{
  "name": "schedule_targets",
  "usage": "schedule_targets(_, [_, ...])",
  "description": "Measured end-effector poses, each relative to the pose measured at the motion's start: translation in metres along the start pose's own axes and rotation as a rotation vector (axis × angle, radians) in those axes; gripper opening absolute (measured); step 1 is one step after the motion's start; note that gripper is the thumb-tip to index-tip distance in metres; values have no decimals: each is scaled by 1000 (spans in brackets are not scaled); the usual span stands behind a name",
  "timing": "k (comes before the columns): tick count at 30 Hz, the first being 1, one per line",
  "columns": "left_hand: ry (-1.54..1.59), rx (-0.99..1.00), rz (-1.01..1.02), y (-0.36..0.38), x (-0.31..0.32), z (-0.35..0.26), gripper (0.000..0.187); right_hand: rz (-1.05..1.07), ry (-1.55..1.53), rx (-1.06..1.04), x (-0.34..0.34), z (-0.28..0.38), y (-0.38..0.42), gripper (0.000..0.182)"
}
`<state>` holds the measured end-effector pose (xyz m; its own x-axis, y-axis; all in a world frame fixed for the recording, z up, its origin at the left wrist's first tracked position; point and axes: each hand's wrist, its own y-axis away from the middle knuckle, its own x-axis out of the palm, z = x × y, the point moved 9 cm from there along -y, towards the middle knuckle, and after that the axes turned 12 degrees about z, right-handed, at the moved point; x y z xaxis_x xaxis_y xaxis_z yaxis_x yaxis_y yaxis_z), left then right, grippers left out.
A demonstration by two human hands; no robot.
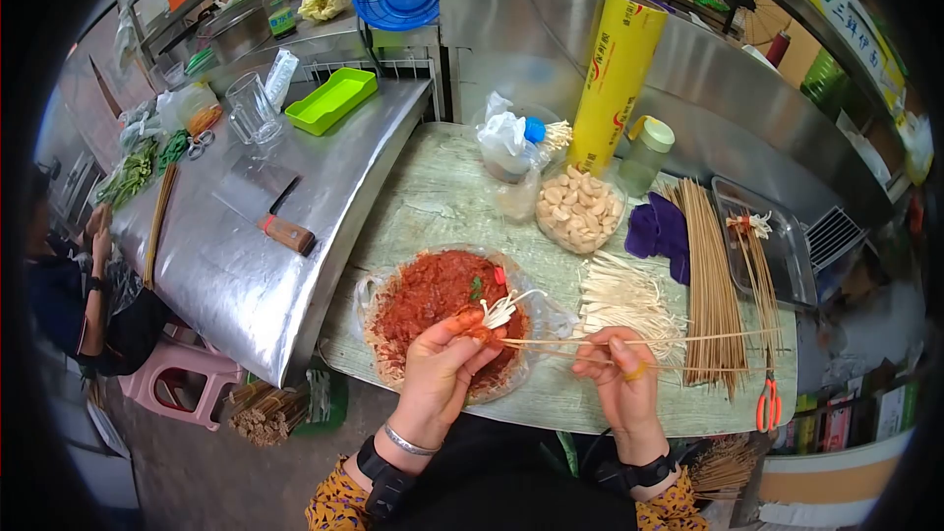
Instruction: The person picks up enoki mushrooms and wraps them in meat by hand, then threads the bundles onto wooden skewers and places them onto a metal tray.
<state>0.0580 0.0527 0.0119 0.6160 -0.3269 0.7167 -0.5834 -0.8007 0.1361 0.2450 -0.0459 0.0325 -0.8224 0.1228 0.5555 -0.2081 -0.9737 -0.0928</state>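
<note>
Left of the bag of red mixture (423, 285), a cleaver (287, 234) is lying on the metal table (344, 172); farther left, a co-worker (59, 285) is sitting. Over the near right part of the mixture, the left hand (438, 369) is grasping a small cluster of white mushrooms (500, 310), red-smeared at its base, between thumb and fingers. Thin skewers (551, 342) are running rightward from this pinch and spreading towards their free ends; how deeply they are entering the cluster is staying hidden by the fingers. Right of the mixture, the right hand (621, 383) is pinching the skewer shafts, near a pile of loose mushrooms (629, 300). Farther right, a skewer bundle (710, 285) and scissors (769, 405) are lying.

For good handling, the left fingers should be pressing the base just firmly enough to keep the slippery stems together, and should be staying out of line with the points. The right hand should be guiding the shafts steadily, without bending them, while the cluster is hanging over the mixture so that drips are falling back.
</note>
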Motion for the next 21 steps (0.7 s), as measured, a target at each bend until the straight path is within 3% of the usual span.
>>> schedule_targets(7, [52, 9, 24, 0, -1, 6, 25, -42, -238, 22, -12, -31, 1, 23])
schedule_targets(11, [-4, 60, 8, 0, -4, 5, 26, -89, -207, 19, -4, -32, 2, 22])
schedule_targets(14, [-58, 103, -30, 2, -4, 2, 27, -98, -57, -29, 9, -19, 6, 23])
schedule_targets(21, [-152, 229, -93, 2, -14, -2, 26, 85, 705, -290, 66, 32, 14, 20])
